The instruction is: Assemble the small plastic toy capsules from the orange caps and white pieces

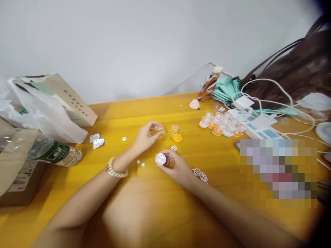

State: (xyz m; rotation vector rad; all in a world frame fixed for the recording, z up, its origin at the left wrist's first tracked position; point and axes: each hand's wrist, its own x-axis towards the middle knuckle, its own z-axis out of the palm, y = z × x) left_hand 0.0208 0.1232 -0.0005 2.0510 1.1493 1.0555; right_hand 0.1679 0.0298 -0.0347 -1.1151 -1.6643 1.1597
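My left hand (146, 137), with a beaded bracelet at the wrist, pinches a small clear plastic cup (159, 128) between thumb and fingers. Nearer to me, my right hand (177, 166) grips a small round cap (160, 158) by its edge, its white face turned up. Just beyond the hands stands a second clear cup (174, 130), with an orange disc (177, 138) lying in front of it. A white lattice piece (173, 148) lies by my right fingers, and more lattice pieces (200, 175) lie beside that forearm. Small white dots (143, 164) lie between my arms.
At left are crumpled foil (97, 141), a water bottle (55, 151), and a paper bag (69, 100). At right, several clear-and-orange capped cups (222, 123) sit beside a power strip (254, 127) with loose cables. A drink bottle (208, 86) and dark bag (292, 65) stand behind.
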